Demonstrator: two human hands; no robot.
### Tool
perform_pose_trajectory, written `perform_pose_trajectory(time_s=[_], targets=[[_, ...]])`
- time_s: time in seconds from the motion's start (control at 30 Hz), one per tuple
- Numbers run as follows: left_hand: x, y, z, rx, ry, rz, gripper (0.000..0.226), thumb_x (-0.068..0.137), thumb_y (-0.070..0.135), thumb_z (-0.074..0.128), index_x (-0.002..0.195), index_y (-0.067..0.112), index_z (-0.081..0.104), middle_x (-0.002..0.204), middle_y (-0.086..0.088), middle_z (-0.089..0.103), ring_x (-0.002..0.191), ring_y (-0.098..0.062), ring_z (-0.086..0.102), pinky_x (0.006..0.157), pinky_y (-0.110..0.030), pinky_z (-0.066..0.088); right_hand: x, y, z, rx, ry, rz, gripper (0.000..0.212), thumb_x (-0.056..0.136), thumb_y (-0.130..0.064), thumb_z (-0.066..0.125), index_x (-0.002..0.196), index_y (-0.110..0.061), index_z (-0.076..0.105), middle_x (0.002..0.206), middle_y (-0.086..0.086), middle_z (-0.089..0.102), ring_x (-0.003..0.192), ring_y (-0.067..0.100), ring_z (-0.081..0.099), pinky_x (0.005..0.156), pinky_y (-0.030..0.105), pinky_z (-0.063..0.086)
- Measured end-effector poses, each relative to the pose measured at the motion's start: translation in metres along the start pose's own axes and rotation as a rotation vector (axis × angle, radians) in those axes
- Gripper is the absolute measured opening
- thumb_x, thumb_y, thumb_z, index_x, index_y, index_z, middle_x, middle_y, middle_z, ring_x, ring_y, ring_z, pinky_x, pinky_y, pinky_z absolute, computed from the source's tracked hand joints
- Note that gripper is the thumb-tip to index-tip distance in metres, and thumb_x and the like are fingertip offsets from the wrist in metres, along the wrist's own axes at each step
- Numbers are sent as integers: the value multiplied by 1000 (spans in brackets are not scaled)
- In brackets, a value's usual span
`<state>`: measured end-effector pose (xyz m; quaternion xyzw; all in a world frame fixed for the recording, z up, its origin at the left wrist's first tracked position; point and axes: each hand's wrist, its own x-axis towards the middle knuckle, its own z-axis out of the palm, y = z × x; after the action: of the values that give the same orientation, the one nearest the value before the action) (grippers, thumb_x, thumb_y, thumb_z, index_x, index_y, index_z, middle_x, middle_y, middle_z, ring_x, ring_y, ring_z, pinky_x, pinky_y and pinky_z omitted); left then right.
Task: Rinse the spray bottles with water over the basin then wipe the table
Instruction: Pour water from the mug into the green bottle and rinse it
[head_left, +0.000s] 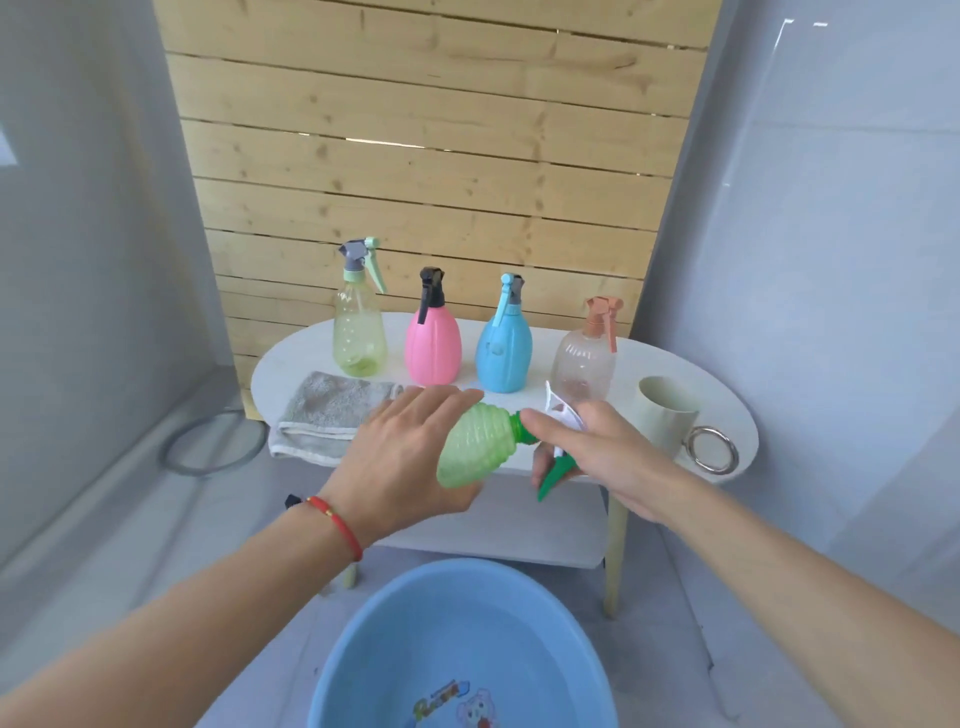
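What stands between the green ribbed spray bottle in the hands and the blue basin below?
Nothing visible. The green ribbed spray bottle is held sideways by the left hand and right hand at the front edge of the white oval table. The blue plastic basin sits open on the floor, below and nearer.

A colourful cartoon print with a band of lettering is showing on the inside bottom of the blue basin (363, 649), but the letters are appearing too blurred to read, and nothing else in view is carrying legible text.
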<state>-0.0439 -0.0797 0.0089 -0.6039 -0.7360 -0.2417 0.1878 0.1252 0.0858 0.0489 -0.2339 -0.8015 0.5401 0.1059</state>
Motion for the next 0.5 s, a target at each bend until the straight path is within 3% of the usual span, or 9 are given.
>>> perform_pose_trajectory(time_s=[0.07, 0.17, 0.3, 0.37, 0.43, 0.5], targets=[[-7, -9, 6, -37, -10, -18, 82, 63, 49, 76, 136, 15, 60, 123, 1, 66, 106, -26, 63, 91, -40, 55, 11, 11, 8, -37, 5, -85, 42, 102, -37, 63, 83, 1, 64, 77, 17, 75, 70, 21, 69, 85, 40, 55], [-16, -20, 10, -105, -44, -47, 84, 59, 44, 84, 136, 18, 62, 121, 3, 67, 104, -19, 61, 90, -27, 49, 23, 26, 16, -23, -3, -146, 39, 100, -28, 68, 88, 7, 57, 77, 12, 73, 69, 20, 69, 79, 33, 52], [-23, -32, 10, -281, -138, -135, 83, 59, 50, 79, 137, 27, 60, 115, 16, 62, 99, -2, 57, 90, -3, 36, 30, 38, 20, -145, -58, -247, 19, 92, -20, 76, 95, -13, 59, 91, -6, 68, 83, 11, 61, 78, 26, 48], [-25, -35, 13, -300, -173, -138, 83, 60, 52, 78, 138, 29, 58, 113, 20, 58, 97, 3, 53, 89, -7, 38, 32, 38, 22, -135, -93, -211, 23, 90, -34, 71, 100, -16, 61, 95, 0, 72, 91, 17, 65, 87, 39, 50], [-24, -34, 16, -309, -187, -135, 83, 60, 53, 77, 138, 29, 58, 114, 17, 59, 97, 1, 53, 89, -16, 44, 32, 40, 25, -168, -86, -184, 36, 95, -47, 65, 100, -12, 61, 83, 3, 75, 86, 21, 70, 90, 47, 52], [-24, -35, 19, -319, -201, -127, 83, 61, 53, 77, 138, 29, 58, 116, 15, 61, 98, 0, 55, 89, -18, 45, 32, 45, 28, -233, -36, -208, 35, 99, -40, 66, 100, -6, 58, 79, -5, 73, 78, 18, 70, 85, 46, 56]])
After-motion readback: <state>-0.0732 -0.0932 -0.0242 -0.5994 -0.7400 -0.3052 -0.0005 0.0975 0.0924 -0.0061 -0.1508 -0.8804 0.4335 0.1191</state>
